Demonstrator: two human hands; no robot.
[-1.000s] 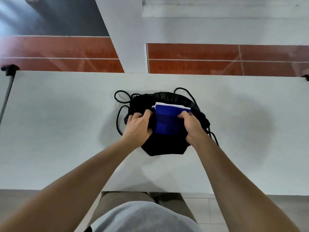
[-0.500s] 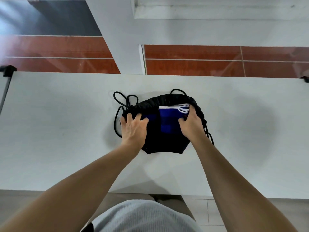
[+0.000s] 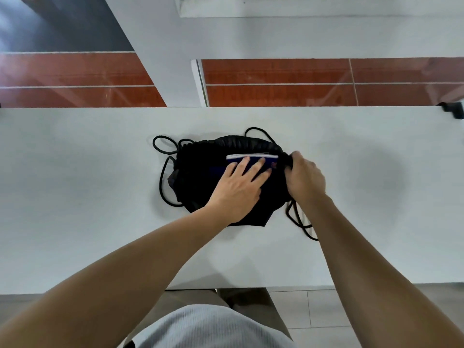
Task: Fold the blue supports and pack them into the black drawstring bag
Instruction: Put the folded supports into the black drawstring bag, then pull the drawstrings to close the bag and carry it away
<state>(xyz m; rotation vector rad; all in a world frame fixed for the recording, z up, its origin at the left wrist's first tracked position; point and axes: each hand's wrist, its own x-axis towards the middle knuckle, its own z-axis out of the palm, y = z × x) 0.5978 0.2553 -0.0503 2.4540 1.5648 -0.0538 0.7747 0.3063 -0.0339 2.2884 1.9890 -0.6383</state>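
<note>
Light grey ribbed top [image 3: 213,327] worn; olive-brown trousers [image 3: 190,300] seen below near worktop [image 3: 75,197] edge. Forearms, left hand [image 3: 238,189], right hand [image 3: 306,177] uncovered.

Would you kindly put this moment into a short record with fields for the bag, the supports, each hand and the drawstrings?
container: black fabric drawstring bag, lying on the white tabletop, mouth facing away from the person
contents: folded blue supports with a white edge, mostly inside the bag, top edge showing at the mouth
left: left hand flat, fingers straight, pressing on the supports
right: right hand grips the bag's gathered rim at its right end
strings: black cords lie loose on both sides
</note>
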